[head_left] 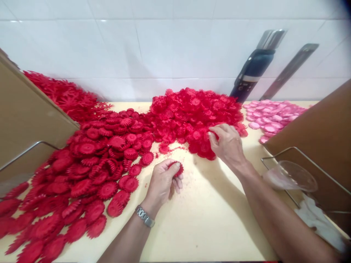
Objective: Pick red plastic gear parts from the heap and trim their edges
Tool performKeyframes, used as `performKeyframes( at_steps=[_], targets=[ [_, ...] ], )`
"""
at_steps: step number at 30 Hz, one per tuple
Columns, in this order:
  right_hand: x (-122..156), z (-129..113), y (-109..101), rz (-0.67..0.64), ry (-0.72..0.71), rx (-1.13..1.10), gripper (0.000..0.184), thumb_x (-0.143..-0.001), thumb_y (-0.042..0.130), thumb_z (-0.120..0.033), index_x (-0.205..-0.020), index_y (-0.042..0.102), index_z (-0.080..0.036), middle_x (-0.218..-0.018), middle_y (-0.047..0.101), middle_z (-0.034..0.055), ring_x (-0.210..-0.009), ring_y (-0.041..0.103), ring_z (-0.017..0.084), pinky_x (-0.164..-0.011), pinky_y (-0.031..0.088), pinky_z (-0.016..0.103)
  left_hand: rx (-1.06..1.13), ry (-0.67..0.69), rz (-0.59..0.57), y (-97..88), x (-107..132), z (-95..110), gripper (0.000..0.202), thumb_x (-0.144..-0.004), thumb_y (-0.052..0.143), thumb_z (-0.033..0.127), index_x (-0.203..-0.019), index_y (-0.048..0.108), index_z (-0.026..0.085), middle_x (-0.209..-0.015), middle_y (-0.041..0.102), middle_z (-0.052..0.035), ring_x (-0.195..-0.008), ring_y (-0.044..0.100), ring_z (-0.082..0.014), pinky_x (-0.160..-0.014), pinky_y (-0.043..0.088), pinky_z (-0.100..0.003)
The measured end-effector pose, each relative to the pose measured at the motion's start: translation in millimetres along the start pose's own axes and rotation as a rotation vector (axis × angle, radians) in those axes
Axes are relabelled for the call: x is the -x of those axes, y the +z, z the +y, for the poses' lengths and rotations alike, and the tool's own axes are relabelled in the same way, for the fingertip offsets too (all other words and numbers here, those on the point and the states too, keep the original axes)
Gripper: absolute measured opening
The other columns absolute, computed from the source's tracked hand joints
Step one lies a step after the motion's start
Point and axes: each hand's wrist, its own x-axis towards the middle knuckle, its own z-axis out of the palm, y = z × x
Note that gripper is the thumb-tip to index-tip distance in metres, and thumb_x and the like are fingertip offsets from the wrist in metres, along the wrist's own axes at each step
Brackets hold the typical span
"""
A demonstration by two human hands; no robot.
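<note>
My left hand (163, 180) is curled around a small red flower-shaped piece (178, 168), held just above the pale tabletop (208, 215). A metal watch sits on that wrist. My right hand (226, 143) reaches into the front edge of a tall heap of small red flower pieces (192, 115), its fingers pinching one of them. A wide spread of larger, flatter red flower pieces (90, 175) lies to the left of my left hand.
A pile of pink round pieces (270, 117) lies at the back right. Brown cardboard boxes with wire frames stand at the left (24, 117) and right (320, 138). A dark handled tool (253, 71) leans on the white tiled wall. A clear plastic bag (293, 177) lies at the right.
</note>
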Motion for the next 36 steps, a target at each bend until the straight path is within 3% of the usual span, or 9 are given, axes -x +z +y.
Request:
performKeyframes(
  at_steps=[6,12,16,19,22,26,30,33,36],
  targets=[
    [3,-38,-13,0.015,-0.087,-0.405,0.019,-0.083,0.047,-0.02,-0.08,0.065,-0.014,-0.075,0.063,0.0077,-0.073,0.056,0.018,-0.07,0.044,0.03,-0.07,0.005,0.089,-0.2,1,0,0.033,-0.068,0.062,0.045,-0.063,0.045,0.017,-0.04,0.045,0.0076,-0.025,0.037,-0.0041,-0.024,0.019,-0.012],
    [15,-76,-22,-0.526,-0.062,-0.959,0.007,-0.078,0.058,-0.022,-0.076,0.061,-0.016,-0.068,0.058,0.0001,-0.061,0.051,0.01,-0.055,0.041,0.021,-0.092,0.063,0.159,0.3,1,0,0.043,-0.065,0.061,0.056,-0.059,0.045,0.017,-0.039,0.036,0.0099,-0.025,0.031,-0.0023,-0.025,0.024,-0.013],
    [20,-85,-19,-0.729,0.052,-1.12,0.009,-0.078,0.056,-0.022,-0.071,0.056,-0.016,-0.063,0.058,-0.0021,-0.056,0.052,0.009,-0.052,0.04,0.021,-0.095,0.044,0.154,-0.7,0,-3,0.049,-0.069,0.053,0.063,-0.057,0.044,0.016,-0.038,0.036,0.0086,-0.025,0.031,-0.0028,-0.024,0.024,-0.013],
    [21,-85,-18,-0.644,0.089,-1.094,0.014,-0.08,0.052,-0.022,-0.068,0.056,-0.016,-0.06,0.058,-0.001,-0.054,0.053,0.01,-0.052,0.041,0.022,-0.094,0.039,0.092,-1.6,0,-6,0.048,-0.071,0.051,0.064,-0.061,0.046,0.017,-0.035,0.037,0.0084,-0.024,0.036,-0.0052,-0.023,0.022,-0.013],
    [20,-79,-13,-0.373,0.165,-0.895,0.015,-0.08,0.051,-0.021,-0.067,0.057,-0.015,-0.057,0.055,-0.0009,-0.052,0.05,0.011,-0.049,0.039,0.022,-0.107,0.018,0.02,-1.2,1,-6,0.044,-0.07,0.056,0.059,-0.06,0.045,0.017,-0.032,0.039,0.0073,-0.023,0.037,-0.0065,-0.022,0.019,-0.013],
    [14,-61,0,-0.105,0.048,-0.501,0.021,-0.085,0.047,-0.025,-0.08,0.065,-0.016,-0.075,0.063,0.0056,-0.073,0.056,0.018,-0.069,0.044,0.031,-0.021,-0.018,-0.066,1.3,3,0,0.036,-0.071,0.06,0.048,-0.067,0.05,0.015,-0.051,0.059,0.0,-0.031,0.05,-0.009,-0.028,0.037,-0.017],
    [11,-49,4,-0.031,-0.094,-0.295,0.027,-0.085,0.047,-0.027,-0.102,0.065,-0.016,-0.108,0.061,0.0124,-0.098,0.054,0.024,-0.086,0.041,0.041,0.09,-0.009,-0.089,1.2,3,6,0.027,-0.069,0.065,0.032,-0.083,0.052,0.013,-0.071,0.066,-0.004,-0.044,0.058,-0.0105,-0.041,0.049,-0.02],
    [11,-54,-2,-0.063,-0.127,-0.459,0.025,-0.085,0.048,-0.026,-0.099,0.065,-0.015,-0.098,0.065,0.0107,-0.091,0.057,0.02,-0.082,0.045,0.035,0.091,0.026,-0.061,-0.8,2,5,0.023,-0.072,0.061,0.031,-0.084,0.052,0.015,-0.062,0.063,-0.0009,-0.04,0.054,-0.0091,-0.035,0.043,-0.018],
    [14,-63,-9,-0.209,-0.14,-0.656,0.021,-0.085,0.049,-0.026,-0.091,0.067,-0.015,-0.085,0.066,0.0078,-0.081,0.059,0.017,-0.074,0.047,0.03,0.057,0.021,0.009,-1.7,2,3,0.022,-0.073,0.059,0.036,-0.077,0.051,0.016,-0.05,0.055,0.0041,-0.032,0.046,-0.0063,-0.028,0.03,-0.014]
  ],
)
